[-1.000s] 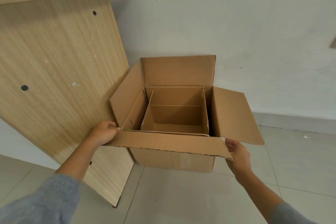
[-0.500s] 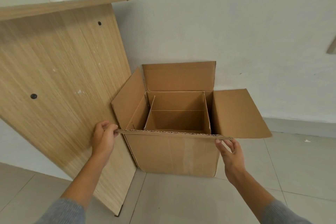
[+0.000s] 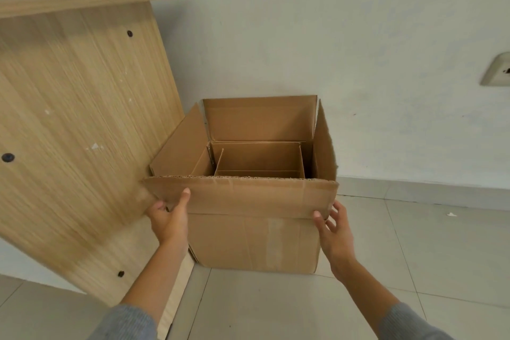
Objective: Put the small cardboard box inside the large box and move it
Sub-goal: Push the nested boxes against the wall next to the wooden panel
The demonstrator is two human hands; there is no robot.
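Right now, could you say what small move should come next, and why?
Probably fold the near flap of the large brown cardboard box inward: the small cardboard box already sits inside, the left hand grips it upright, and the right hand is at its other end.

Plain indoor rm, prob. home/office: white wall [image 3: 358, 22] w/ socket [image 3: 496, 70], tiled floor [image 3: 276, 306], laminate desk panel [image 3: 69, 119].
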